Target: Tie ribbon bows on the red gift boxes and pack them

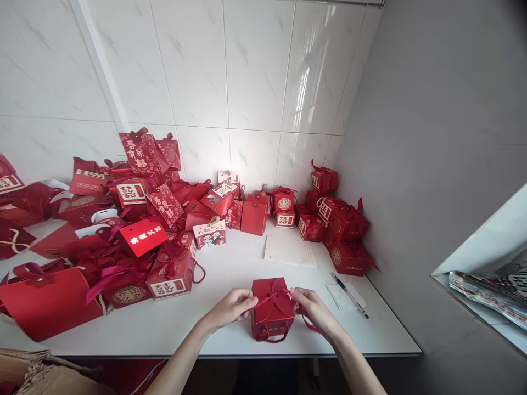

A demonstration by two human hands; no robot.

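A small red cardboard gift box (272,315) stands near the front edge of the white table (230,334). Both hands flank it, the left hand (231,308) and the right hand (313,308) each pinching an end of the red satin ribbon (276,297) on the box's top. A black pen (349,288) lies right of the box, a white paper sheet (290,251) behind it, and a heap of red gift boxes (123,230) behind it to the left.

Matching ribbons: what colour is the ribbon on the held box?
Red ribbon, matching its red box; head view.
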